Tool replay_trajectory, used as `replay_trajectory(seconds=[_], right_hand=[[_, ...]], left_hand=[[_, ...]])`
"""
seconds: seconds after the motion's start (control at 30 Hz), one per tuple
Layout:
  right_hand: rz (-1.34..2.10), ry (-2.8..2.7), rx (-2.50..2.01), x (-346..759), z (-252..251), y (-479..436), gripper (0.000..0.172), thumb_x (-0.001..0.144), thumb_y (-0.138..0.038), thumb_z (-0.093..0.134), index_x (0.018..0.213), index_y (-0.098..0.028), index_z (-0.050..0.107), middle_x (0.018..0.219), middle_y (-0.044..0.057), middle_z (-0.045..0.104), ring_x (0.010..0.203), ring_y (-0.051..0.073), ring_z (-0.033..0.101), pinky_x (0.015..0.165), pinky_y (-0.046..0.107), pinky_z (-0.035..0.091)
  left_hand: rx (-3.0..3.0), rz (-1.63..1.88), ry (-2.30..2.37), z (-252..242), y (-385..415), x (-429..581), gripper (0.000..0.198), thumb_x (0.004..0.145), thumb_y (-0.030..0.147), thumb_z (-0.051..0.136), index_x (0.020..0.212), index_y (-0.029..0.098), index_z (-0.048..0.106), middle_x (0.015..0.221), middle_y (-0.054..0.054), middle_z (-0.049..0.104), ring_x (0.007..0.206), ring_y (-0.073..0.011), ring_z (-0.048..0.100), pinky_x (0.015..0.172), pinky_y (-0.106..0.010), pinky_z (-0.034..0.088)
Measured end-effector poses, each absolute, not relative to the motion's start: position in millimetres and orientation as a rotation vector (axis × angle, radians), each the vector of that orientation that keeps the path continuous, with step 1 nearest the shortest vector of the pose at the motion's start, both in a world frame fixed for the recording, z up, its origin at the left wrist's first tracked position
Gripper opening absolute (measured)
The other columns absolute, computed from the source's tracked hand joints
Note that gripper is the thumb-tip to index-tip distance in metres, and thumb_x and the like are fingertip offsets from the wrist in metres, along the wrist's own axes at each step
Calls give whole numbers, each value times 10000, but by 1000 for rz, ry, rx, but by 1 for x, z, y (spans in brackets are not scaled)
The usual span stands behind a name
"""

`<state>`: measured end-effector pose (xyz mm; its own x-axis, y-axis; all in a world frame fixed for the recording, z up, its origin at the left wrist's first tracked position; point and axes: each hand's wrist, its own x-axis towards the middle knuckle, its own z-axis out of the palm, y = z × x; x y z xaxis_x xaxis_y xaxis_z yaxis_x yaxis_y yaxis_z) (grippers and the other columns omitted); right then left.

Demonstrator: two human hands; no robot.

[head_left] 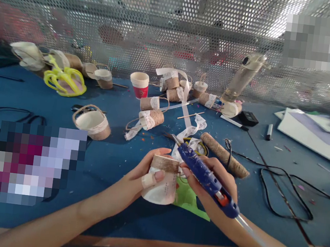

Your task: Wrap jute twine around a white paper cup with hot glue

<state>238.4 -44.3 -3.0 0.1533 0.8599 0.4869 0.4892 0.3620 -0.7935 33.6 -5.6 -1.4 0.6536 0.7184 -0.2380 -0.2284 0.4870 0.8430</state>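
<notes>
My left hand [147,173] is closed around a white paper cup [163,189], which stands upside down in its grip. Brown twine [165,163] is wound in a band around the cup's narrow upper end. A bandage covers part of the thumb. In my right hand [222,172] is a blue hot glue gun [204,170], its nozzle pointing up and to the left past the cup. That hand's fingertips are by the cup's right side, near the twine; whether they pinch the twine is unclear. A twine spool [224,155] lies just beyond this hand.
A twine-wrapped cup with a handle [94,125] stands at left. More decorated cups [152,118], stacked paper cups [139,84] and white lace ribbon [196,125] lie farther back. A black cable [283,214] loops at right. A perforated metal panel [152,30] borders the back.
</notes>
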Motion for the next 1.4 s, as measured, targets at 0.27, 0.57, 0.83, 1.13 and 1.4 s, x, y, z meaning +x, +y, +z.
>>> replay_trajectory(seconds=[0.27,0.57,0.83,1.13,1.4], right_hand=[[373,-1487,-1253,236,-2,-47,201,756,-167,788,862,-243,634,769,-26,715,586,148,624,580,258,487],[316,-1608,-1161,241,-6,-45,311,732,-3,707,887,-238,577,850,-18,708,684,149,644,662,250,487],[351,-1767,-959,252,-9,-41,306,782,-37,682,958,-222,513,936,45,654,816,184,617,780,297,481],[312,-1790,-1044,250,-4,-41,260,794,-65,682,954,-225,553,921,28,682,788,177,648,746,282,501],[230,-1418,-1398,251,-2,-31,195,753,-102,739,868,-234,654,701,-54,689,542,116,608,518,218,499]], left_hand=[[1030,587,684,-9,-6,30,430,968,428,540,1383,378,439,1376,-5,564,1325,-287,455,1075,-436,348],[1118,607,653,-6,-7,35,439,957,431,565,1364,370,413,1364,10,561,1285,-227,484,1042,-348,396],[1200,607,637,-9,-6,35,412,975,374,549,1359,376,401,1320,15,577,1237,-192,507,1027,-315,421],[1179,600,639,-8,-7,38,419,945,386,599,1324,372,422,1290,16,578,1212,-189,519,1016,-315,427],[884,687,651,-4,-2,32,471,881,350,665,1321,311,502,1270,-45,636,1101,-255,631,911,-355,513]])
